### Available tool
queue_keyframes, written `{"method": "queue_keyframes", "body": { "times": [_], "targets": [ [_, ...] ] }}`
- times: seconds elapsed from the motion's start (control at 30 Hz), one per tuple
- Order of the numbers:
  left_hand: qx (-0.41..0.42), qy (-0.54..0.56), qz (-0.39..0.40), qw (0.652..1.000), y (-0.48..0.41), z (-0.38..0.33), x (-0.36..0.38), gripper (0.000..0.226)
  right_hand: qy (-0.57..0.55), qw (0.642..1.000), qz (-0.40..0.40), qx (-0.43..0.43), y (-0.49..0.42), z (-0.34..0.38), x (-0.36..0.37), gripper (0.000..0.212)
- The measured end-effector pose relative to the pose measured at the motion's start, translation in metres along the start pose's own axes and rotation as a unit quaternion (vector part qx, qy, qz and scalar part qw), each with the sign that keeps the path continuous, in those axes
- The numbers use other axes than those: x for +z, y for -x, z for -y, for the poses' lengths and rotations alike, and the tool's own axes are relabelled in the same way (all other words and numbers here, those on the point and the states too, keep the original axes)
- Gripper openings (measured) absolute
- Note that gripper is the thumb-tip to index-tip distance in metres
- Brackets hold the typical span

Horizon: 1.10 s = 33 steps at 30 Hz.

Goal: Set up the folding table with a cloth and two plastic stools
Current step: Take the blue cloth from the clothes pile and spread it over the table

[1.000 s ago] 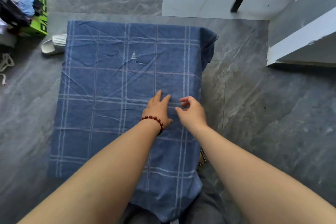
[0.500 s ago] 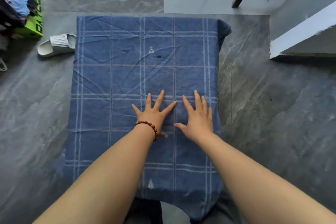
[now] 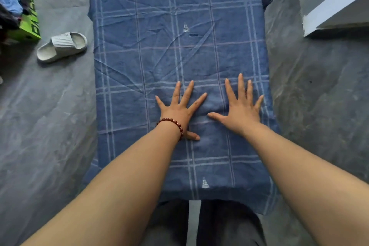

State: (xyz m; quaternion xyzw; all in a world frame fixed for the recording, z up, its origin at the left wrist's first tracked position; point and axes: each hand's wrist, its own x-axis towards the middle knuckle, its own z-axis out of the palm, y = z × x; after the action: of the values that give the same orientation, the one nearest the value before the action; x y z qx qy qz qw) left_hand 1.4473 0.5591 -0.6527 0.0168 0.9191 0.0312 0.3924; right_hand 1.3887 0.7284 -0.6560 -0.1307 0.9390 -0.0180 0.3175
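Step in hand, by my read: smoothing the cloth [image 3: 179, 56] flat on the folding table. The tabletop itself is hidden under it, only its shape shows. Cloth is blue w/ pale check lines and covers the whole top, edges draped over near and far ends. L hand [image 3: 179, 110] w/ bead bracelet [image 3: 173, 123] lies palm-down, fingers straight and spread wide, gripping nothing, near mid-cloth. R hand [image 3: 241, 112] does the same just beside it toward the right edge, palm flat, fingers fanned, nothing held. Thumbs are close but apart. Diagonal creases run across the far half, around the small triangle mark and label. To do it well: keep palms flat w/ even light pressure, sweep from centre outward to each side, then work toward the far creases. Don't bunch or pinch fabric, and don't drag the whole cloth off-centre. Near-right corner hangs lower than near-left, so overhang prob needs evening out. A folding table may slide on the glossy grey floor [image 3: 50, 126], so push down rather than forward. No stools in view, so that part looks not yet done. Off to the left: a pale slipper [image 3: 61, 46] and a green box [image 3: 30, 24], well apart from the table.
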Motion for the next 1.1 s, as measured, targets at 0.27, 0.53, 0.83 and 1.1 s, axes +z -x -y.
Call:
{"method": "queue_keyframes", "body": {
  "times": [0.27,0.53,0.83,1.1],
  "targets": [
    [-0.043,0.074,-0.054,0.995,0.026,-0.004,0.032,0.112,0.002,0.999,-0.018,-0.034,0.053,0.028,0.053,0.078],
    [-0.063,0.049,-0.012,0.997,0.061,-0.023,0.080,0.120,0.035,0.996,-0.003,-0.086,0.077,-0.003,0.070,0.079],
    [-0.059,0.034,-0.007,0.998,0.080,-0.025,0.104,0.110,0.030,0.997,-0.020,-0.075,0.094,0.000,0.091,0.081],
    [-0.021,0.031,-0.046,0.998,0.106,-0.008,0.104,0.095,-0.044,0.998,-0.043,-0.028,0.117,0.029,0.090,0.072]
  ]
}}
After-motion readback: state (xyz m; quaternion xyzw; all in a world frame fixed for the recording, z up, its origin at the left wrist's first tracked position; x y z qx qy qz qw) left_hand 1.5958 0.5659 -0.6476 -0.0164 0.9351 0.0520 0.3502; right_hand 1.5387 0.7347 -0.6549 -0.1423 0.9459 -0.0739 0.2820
